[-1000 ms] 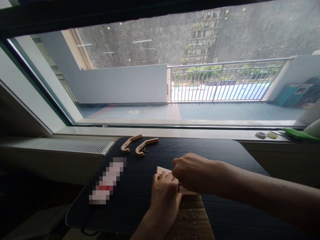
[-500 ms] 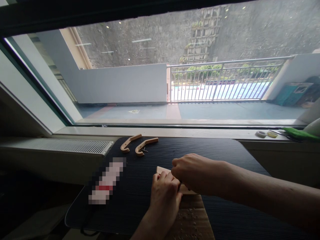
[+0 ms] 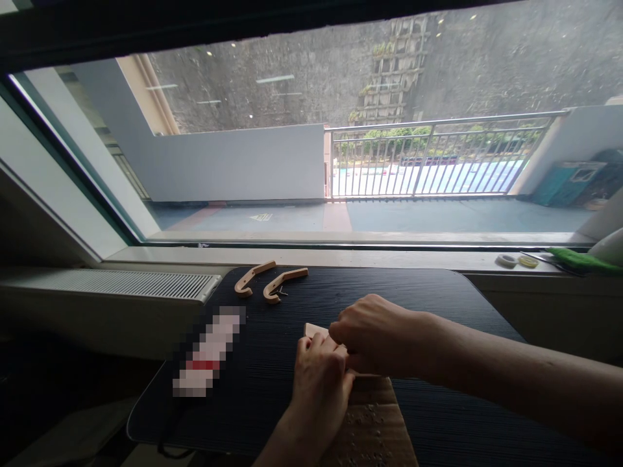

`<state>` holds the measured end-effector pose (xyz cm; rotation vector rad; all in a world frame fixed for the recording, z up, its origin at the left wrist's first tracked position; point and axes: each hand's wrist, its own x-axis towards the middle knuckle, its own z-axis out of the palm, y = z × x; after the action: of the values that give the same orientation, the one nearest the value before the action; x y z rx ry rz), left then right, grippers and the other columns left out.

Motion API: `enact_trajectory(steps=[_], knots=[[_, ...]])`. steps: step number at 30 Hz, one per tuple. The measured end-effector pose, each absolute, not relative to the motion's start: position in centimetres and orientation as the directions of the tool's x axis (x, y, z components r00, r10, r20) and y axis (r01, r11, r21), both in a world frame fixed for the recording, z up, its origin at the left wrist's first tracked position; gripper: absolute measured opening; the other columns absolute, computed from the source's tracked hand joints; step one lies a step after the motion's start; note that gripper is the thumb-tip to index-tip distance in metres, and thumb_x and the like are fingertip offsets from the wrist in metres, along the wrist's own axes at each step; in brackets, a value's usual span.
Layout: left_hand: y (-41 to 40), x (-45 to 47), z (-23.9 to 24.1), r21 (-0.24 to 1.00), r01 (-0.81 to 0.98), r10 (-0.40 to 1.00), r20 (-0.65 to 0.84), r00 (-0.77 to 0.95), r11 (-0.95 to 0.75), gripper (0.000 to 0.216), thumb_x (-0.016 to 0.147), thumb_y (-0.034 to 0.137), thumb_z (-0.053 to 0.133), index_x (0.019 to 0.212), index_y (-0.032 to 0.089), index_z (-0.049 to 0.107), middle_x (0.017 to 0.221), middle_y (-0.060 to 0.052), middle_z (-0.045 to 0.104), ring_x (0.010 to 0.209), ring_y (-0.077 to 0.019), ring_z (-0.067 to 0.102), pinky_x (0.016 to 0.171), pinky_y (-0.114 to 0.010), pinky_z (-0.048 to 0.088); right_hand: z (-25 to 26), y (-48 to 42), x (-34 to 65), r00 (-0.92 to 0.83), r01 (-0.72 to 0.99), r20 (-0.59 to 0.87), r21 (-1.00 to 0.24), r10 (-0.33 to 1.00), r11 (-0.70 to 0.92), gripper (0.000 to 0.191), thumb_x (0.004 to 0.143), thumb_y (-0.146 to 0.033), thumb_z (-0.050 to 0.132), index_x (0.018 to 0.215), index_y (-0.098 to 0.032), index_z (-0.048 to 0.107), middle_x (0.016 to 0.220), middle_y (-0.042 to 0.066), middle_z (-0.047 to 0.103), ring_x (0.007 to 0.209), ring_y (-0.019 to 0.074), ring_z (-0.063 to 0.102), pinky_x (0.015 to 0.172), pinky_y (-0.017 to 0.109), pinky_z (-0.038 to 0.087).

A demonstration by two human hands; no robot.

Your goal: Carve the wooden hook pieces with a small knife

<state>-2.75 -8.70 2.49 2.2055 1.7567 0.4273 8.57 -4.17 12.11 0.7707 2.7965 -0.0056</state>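
Between my hands lies a pale wooden board (image 3: 314, 329), mostly covered, its near part resting on a piece of corrugated cardboard (image 3: 377, 418). My left hand (image 3: 321, 373) has its fingers curled over the board, pressing it down. Closed just above and to the right, my right hand (image 3: 372, 331) touches or nearly touches the left fingers. Whatever it grips is hidden behind its knuckles. Two curved wooden hooks, a left hook (image 3: 252, 277) and a right hook (image 3: 282, 282), lie at the table's far left. A few small screws (image 3: 282, 293) sit beside the right one.
The dark table (image 3: 438, 305) stands against a windowsill (image 3: 370, 259). A blurred-out object (image 3: 209, 350) lies on its left side. Tape rolls (image 3: 516, 261) and something green (image 3: 579, 259) rest on the sill at right. A vented radiator cover (image 3: 146, 285) runs along the left.
My right hand has turned at the wrist and shifted slightly left and up. My left hand and the board have stayed in place.
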Motion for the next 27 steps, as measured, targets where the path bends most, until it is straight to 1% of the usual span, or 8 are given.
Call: enact_trajectory(steps=[4, 7, 11, 15, 18, 22, 25, 27], knots=[[-8.6, -3.1, 1.9, 0.415, 0.874, 0.967, 0.086, 0.24, -0.254, 0.011, 0.073, 0.018, 0.06, 0.082, 0.022, 0.064, 0.095, -0.003, 0.064, 0.098, -0.0223, 0.051, 0.084, -0.036, 0.033, 13.4, -4.5, 8.4, -0.803, 0.535, -0.305, 0.009, 0.512, 0.845, 0.016, 0.073, -0.013, 0.06, 0.088, -0.014, 0.064, 0.082, 0.005, 0.065, 0.067, 0.0174, 0.062, 0.046, 0.025, 0.029], [-8.5, -3.4, 1.1, 0.413, 0.865, 0.958, 0.116, 0.261, -0.286, 0.008, 0.074, 0.019, 0.06, 0.081, 0.023, 0.064, 0.095, -0.002, 0.064, 0.098, -0.022, 0.05, 0.083, -0.036, 0.033, 13.6, -4.4, 8.5, -0.801, 0.512, -0.338, 0.04, 0.494, 0.858, 0.013, 0.071, -0.008, 0.059, 0.081, -0.014, 0.065, 0.083, 0.005, 0.065, 0.066, 0.0154, 0.06, 0.045, 0.024, 0.027], [-8.4, -3.5, 0.9, 0.404, 0.868, 0.958, 0.12, 0.262, -0.288, 0.008, 0.073, 0.018, 0.06, 0.08, 0.022, 0.063, 0.095, -0.003, 0.063, 0.097, -0.0219, 0.05, 0.084, -0.037, 0.032, 12.8, -4.1, 8.7, -0.836, 0.465, -0.293, 0.074, 0.465, 0.882, 0.01, 0.072, -0.005, 0.057, 0.071, -0.014, 0.063, 0.077, 0.005, 0.064, 0.061, 0.0141, 0.057, 0.044, 0.025, 0.025], [-8.5, -3.4, 1.1, 0.405, 0.868, 0.958, 0.131, 0.257, -0.288, 0.007, 0.072, 0.017, 0.061, 0.077, 0.022, 0.063, 0.094, -0.002, 0.063, 0.096, -0.0218, 0.051, 0.083, -0.037, 0.032, 12.1, -3.9, 8.9, -0.856, 0.454, -0.243, 0.069, 0.456, 0.888, 0.012, 0.072, -0.004, 0.057, 0.073, -0.014, 0.063, 0.076, 0.003, 0.063, 0.059, 0.014, 0.056, 0.043, 0.025, 0.025], [-8.5, -3.3, 1.2, 0.418, 0.867, 0.962, 0.125, 0.243, -0.273, 0.01, 0.073, 0.018, 0.061, 0.081, 0.022, 0.065, 0.095, -0.003, 0.064, 0.096, -0.0221, 0.051, 0.083, -0.037, 0.033, 12.0, -4.1, 8.7, -0.853, 0.465, -0.23, 0.074, 0.468, 0.882, 0.012, 0.075, -0.005, 0.055, 0.074, -0.015, 0.063, 0.073, 0.003, 0.063, 0.057, 0.0141, 0.057, 0.043, 0.025, 0.024], [-8.5, -3.3, 1.0, 0.422, 0.86, 0.958, 0.135, 0.254, -0.287, 0.014, 0.072, 0.016, 0.06, 0.085, 0.022, 0.064, 0.096, -0.003, 0.064, 0.097, -0.0223, 0.051, 0.084, -0.037, 0.033, 12.3, -4.3, 8.5, -0.821, 0.506, -0.264, 0.072, 0.506, 0.859, 0.01, 0.078, -0.01, 0.054, 0.08, -0.015, 0.063, 0.076, 0.005, 0.064, 0.063, 0.0167, 0.06, 0.045, 0.025, 0.027], [-8.4, -3.3, 1.0, 0.411, 0.866, 0.958, 0.13, 0.254, -0.286, 0.011, 0.072, 0.016, 0.06, 0.081, 0.021, 0.064, 0.093, -0.004, 0.064, 0.096, -0.0224, 0.051, 0.083, -0.037, 0.033, 12.5, -4.4, 8.4, -0.818, 0.491, -0.304, 0.073, 0.488, 0.868, 0.014, 0.072, -0.01, 0.06, 0.086, -0.014, 0.063, 0.081, 0.006, 0.066, 0.069, 0.0197, 0.062, 0.047, 0.025, 0.029], [-8.3, -3.3, 1.0, 0.411, 0.866, 0.959, 0.125, 0.256, -0.285, 0.013, 0.071, 0.016, 0.06, 0.083, 0.021, 0.063, 0.094, -0.004, 0.064, 0.096, -0.0227, 0.051, 0.083, -0.037, 0.033, 12.4, -4.3, 8.4, -0.829, 0.471, -0.305, 0.074, 0.469, 0.879, 0.012, 0.069, -0.009, 0.061, 0.08, -0.014, 0.063, 0.078, 0.005, 0.066, 0.07, 0.0206, 0.063, 0.046, 0.025, 0.028]])
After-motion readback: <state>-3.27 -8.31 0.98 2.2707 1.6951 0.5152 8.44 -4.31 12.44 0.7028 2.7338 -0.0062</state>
